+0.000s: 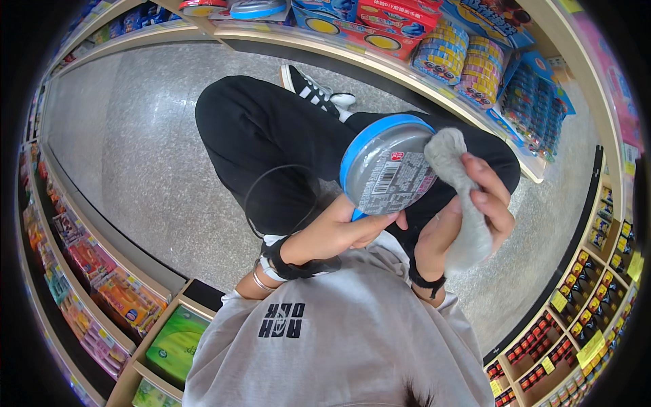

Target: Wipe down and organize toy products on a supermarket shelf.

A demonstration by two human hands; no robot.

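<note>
My left hand (356, 224) grips the lower edge and blue handle of a round, pan-shaped package (394, 170) with a blue rim and a grey printed face that bears writing and a barcode. The package is tilted, its printed face towards me, above my lap. In my right hand (470, 213) is a bunched grey cloth (460, 188), held between thumb and fingers. The top of the cloth meets the right edge of the package. Part of the left fingers is hidden behind the package.
Ahead, a low shelf (305, 43) carries boxes, another blue-rimmed package (258, 8) and stacked round tins (440, 51). Snack shelves (101, 244) curve along the left, near a green box (175, 341). Compartments of small jars (585, 300) stand at right. My crossed legs (254, 132) rest on the floor.
</note>
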